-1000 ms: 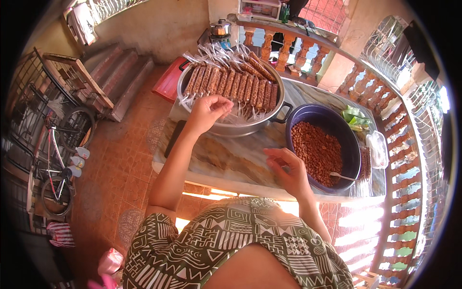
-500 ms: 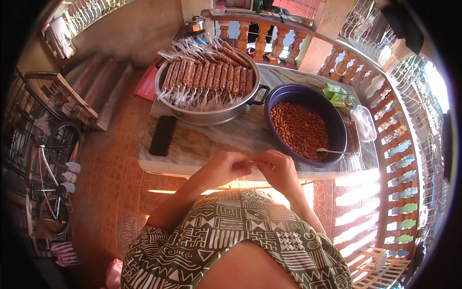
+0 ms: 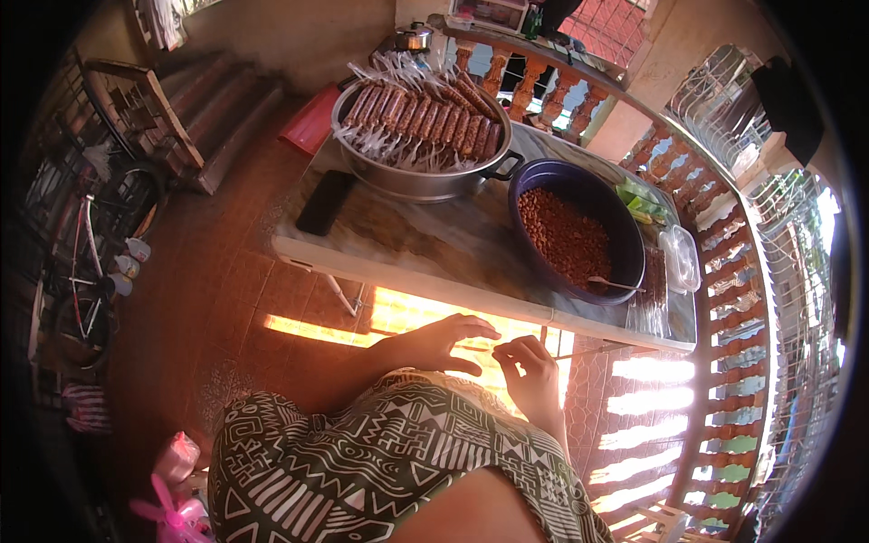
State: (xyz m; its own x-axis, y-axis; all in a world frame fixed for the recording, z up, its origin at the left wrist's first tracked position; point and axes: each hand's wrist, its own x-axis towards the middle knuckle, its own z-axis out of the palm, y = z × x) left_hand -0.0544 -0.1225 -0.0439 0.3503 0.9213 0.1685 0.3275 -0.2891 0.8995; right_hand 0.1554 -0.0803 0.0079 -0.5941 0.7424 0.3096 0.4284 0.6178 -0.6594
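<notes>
My left hand point(image 3: 444, 344) is held over my lap, in front of the table's near edge, thumb and fingers spread with nothing visible between them. Close beside it, my right hand point(image 3: 530, 362) has its fingers curled into a pinch; whatever may be in it is too small to make out. Beyond them on the table stands a purple basin point(image 3: 516, 213) of reddish-brown peanuts point(image 3: 566, 235), a pale spoon point(image 3: 617, 284) resting at its near side. To its left, a wide metal pot point(image 3: 398, 184) is heaped with slim knotted plastic packets of peanuts point(image 3: 421, 118).
A black phone point(image 3: 326, 204) lies on the marble-patterned table point(image 3: 407, 240), left of the pot. Right of the basin are a clear plastic container point(image 3: 679, 258), more thin packets point(image 3: 654, 276) and a green-and-yellow package point(image 3: 641, 201). A balustrade point(image 3: 738, 299) runs along the right; a pink fan point(image 3: 172, 516) stands lower left.
My hands have parted and dropped from the table's edge to above my lap. The left fingers have spread. The view has tilted and turned, so the table sits higher in it.
</notes>
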